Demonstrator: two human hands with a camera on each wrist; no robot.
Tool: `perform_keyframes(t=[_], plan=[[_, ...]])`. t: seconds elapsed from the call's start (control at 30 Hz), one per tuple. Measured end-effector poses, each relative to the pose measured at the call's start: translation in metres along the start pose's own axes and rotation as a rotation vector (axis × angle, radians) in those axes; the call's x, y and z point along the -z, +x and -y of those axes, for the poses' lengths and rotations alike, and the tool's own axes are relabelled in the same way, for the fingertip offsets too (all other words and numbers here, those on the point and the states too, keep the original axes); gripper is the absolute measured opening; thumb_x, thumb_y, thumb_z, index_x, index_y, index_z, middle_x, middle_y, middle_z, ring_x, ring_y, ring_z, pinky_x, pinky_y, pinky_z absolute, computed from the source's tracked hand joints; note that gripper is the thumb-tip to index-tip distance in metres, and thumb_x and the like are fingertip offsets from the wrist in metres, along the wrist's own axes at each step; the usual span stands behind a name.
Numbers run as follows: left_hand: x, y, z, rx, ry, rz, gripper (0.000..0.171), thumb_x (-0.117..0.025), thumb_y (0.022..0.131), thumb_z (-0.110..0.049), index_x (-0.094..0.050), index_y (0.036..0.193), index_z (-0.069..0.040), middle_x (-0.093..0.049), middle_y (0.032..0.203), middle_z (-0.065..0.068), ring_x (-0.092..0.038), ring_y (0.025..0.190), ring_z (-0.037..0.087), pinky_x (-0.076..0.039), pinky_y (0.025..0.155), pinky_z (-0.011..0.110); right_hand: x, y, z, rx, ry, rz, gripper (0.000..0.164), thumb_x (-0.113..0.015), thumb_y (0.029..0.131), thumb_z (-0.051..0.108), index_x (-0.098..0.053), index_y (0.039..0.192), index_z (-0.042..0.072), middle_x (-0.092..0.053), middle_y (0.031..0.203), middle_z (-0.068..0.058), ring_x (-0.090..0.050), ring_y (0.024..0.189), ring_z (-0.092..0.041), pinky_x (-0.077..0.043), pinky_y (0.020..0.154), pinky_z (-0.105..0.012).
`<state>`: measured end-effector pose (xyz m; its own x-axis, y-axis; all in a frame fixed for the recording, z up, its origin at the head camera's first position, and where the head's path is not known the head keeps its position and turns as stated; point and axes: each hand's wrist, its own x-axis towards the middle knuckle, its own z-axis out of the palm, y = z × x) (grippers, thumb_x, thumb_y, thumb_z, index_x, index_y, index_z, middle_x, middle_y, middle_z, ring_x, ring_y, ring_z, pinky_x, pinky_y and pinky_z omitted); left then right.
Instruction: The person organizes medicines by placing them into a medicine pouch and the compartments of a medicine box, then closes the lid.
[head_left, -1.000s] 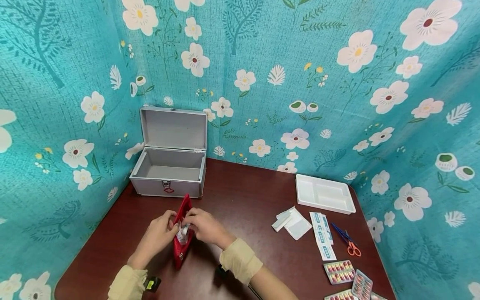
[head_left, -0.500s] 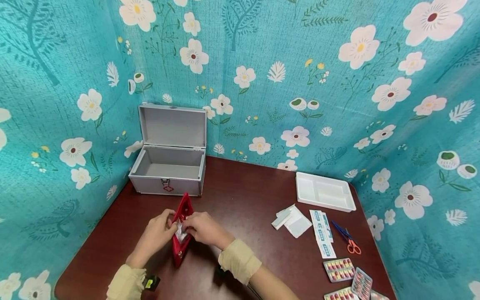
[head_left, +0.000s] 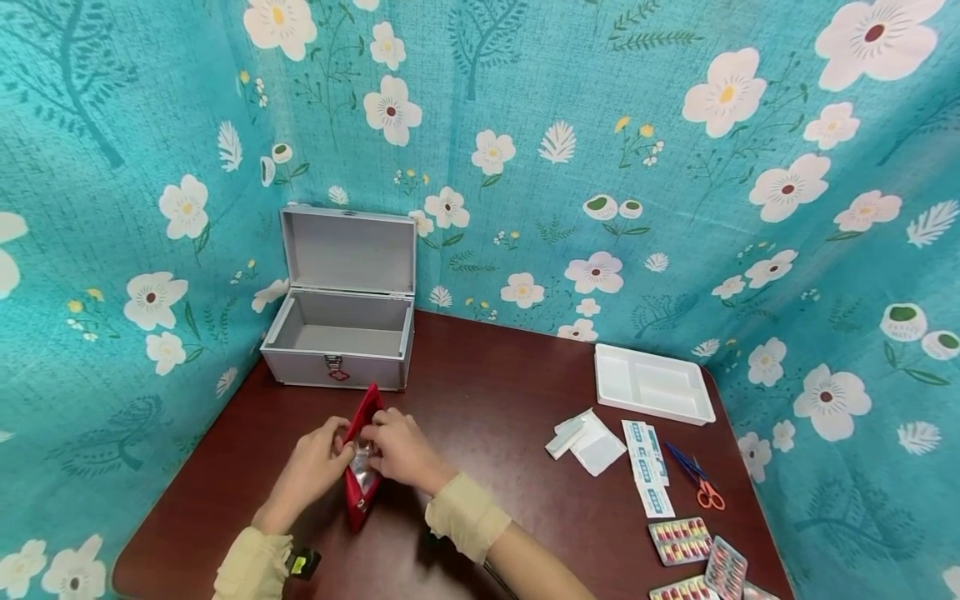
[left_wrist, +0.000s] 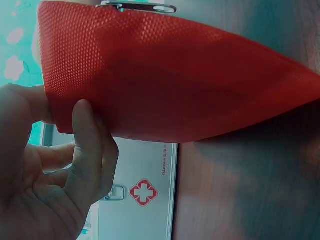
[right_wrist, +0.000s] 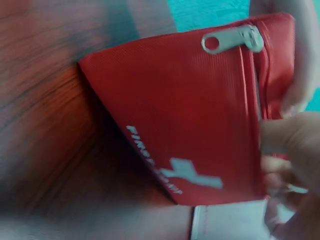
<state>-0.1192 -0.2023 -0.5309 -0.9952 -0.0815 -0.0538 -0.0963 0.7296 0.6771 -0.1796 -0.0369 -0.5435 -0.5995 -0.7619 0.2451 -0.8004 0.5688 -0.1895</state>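
Note:
A red zippered first aid pouch [head_left: 358, 510] stands on its edge on the table, its mouth spread toward the head camera. My left hand [head_left: 307, 471] pinches one side of the mouth; in the left wrist view its fingers [left_wrist: 87, 135] lie against the red fabric. Opposite it is my right hand [head_left: 408, 448], fingers bent at the other rim and partly inside the mouth. I cannot tell whether those fingers grip anything. Something clear and shiny, perhaps a plastic wrapper [head_left: 363, 472], shows inside the pouch. The metal zipper pull [right_wrist: 227, 40] hangs at the mouth's end, beside white first aid lettering.
Behind the pouch sits a silver case [head_left: 300, 367], lid raised. At right are a white divided tray [head_left: 656, 408], white packets [head_left: 600, 448], blue-and-white strips [head_left: 647, 471], orange-handled scissors [head_left: 709, 496], blue tweezers [head_left: 681, 460] and capsule blister packs [head_left: 681, 540].
My right hand has gone into the pouch's mouth with something whitish at its fingers, then drawn slightly back to the rim. The whitish thing no longer shows at its fingers. The left hand keeps its hold.

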Motion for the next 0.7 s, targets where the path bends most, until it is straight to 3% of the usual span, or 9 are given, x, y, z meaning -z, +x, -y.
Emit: perform_keyframes(t=[0.13,0.23,0.3,0.4,0.5,0.57,0.7], plan=[[0.002,0.000,0.000,0.009,-0.015,0.011,0.036,-0.064,0.092,-0.015,-0.056,0.124,-0.002,-0.055,0.080,0.006,-0.049,0.064,0.015,-0.042,0.052,0.024,0.001,-0.016,-0.014,-0.024,0.221,-0.194,0.024,-0.082,0.082,0.021,-0.069,0.101,0.014,-0.063,0.089,-0.001,-0.055,0.084,-0.012,-0.044,0.072,-0.016],[0.004,0.000,0.001,0.001,-0.029,0.017,0.036,-0.065,0.093,-0.015,-0.055,0.125,-0.002,-0.056,0.081,0.007,-0.050,0.064,0.015,-0.043,0.053,0.025,-0.001,-0.031,-0.023,-0.057,0.351,-0.243,0.019,-0.080,0.083,0.014,-0.066,0.097,0.012,-0.062,0.084,-0.002,-0.055,0.078,-0.010,-0.045,0.070,-0.014],[0.004,0.000,0.001,-0.004,-0.038,0.015,0.036,-0.065,0.094,-0.017,-0.055,0.125,-0.003,-0.057,0.082,0.007,-0.051,0.066,0.015,-0.044,0.054,0.025,-0.005,-0.041,-0.025,-0.089,0.425,-0.188,0.014,-0.077,0.086,0.014,-0.066,0.093,0.013,-0.062,0.081,0.002,-0.054,0.073,-0.005,-0.044,0.067,-0.012],[0.002,-0.002,0.002,-0.011,-0.044,0.009,0.035,-0.064,0.096,-0.020,-0.055,0.126,-0.003,-0.057,0.083,0.006,-0.051,0.068,0.014,-0.044,0.057,0.024,-0.013,-0.054,-0.017,-0.122,0.550,-0.009,0.008,-0.074,0.089,0.017,-0.068,0.092,0.013,-0.066,0.078,0.005,-0.052,0.069,0.006,-0.044,0.064,-0.009],[-0.002,-0.008,0.005,-0.004,-0.066,-0.001,0.037,-0.062,0.098,-0.023,-0.054,0.128,-0.002,-0.059,0.085,0.006,-0.052,0.068,0.013,-0.044,0.058,0.024,-0.022,-0.062,-0.001,-0.140,0.678,0.147,0.012,-0.072,0.091,0.021,-0.070,0.096,0.010,-0.072,0.081,0.004,-0.053,0.068,0.012,-0.046,0.062,-0.008],[-0.005,-0.017,0.007,0.011,-0.079,-0.011,0.039,-0.059,0.100,-0.026,-0.054,0.129,-0.001,-0.061,0.087,0.006,-0.053,0.068,0.011,-0.045,0.059,0.024,-0.027,-0.064,0.012,-0.155,0.750,0.173,0.016,-0.073,0.091,0.022,-0.071,0.096,0.007,-0.074,0.082,0.001,-0.054,0.067,0.012,-0.047,0.062,-0.009],[-0.012,-0.043,0.010,0.064,-0.095,-0.028,0.041,-0.057,0.101,-0.030,-0.054,0.129,0.000,-0.065,0.090,0.006,-0.055,0.068,0.006,-0.046,0.060,0.023,-0.032,-0.066,0.033,-0.199,0.825,0.138,0.015,-0.074,0.090,0.021,-0.071,0.088,0.006,-0.074,0.078,0.000,-0.052,0.063,0.014,-0.046,0.056,-0.009]])
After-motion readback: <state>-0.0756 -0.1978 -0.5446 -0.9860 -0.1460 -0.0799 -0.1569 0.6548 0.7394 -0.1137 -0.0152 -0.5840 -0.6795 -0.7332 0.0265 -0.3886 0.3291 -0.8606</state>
